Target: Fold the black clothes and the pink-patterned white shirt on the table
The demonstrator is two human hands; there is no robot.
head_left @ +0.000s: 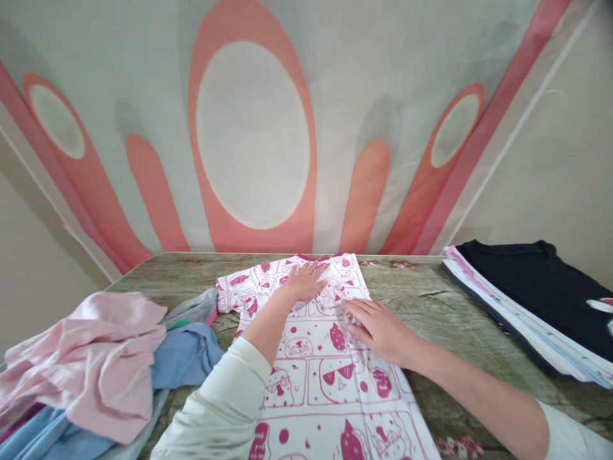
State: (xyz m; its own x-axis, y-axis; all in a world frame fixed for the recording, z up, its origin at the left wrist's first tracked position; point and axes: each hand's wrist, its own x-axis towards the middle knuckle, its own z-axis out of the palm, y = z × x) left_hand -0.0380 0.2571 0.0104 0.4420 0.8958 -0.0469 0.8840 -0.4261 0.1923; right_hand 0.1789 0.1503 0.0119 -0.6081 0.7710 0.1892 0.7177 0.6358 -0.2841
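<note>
The printed shirt [325,399] lay on the desk [407,284], loose clothes [100,358] left of it, a folded stack [536,300] right. The left hand [305,282] rested flat below its collar [307,258]; I couldn't tell whether the right hand [380,329], on its right side, pinched it.

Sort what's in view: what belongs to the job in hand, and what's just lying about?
In use:
Printed short-sleeved top, touched by left hand and right hand
Wood-grain tabletop beneath

Apparently lying about, untouched:
Rumpled pink garment and blue garment, left
Folded clothes stack, black top uppermost, right
</note>
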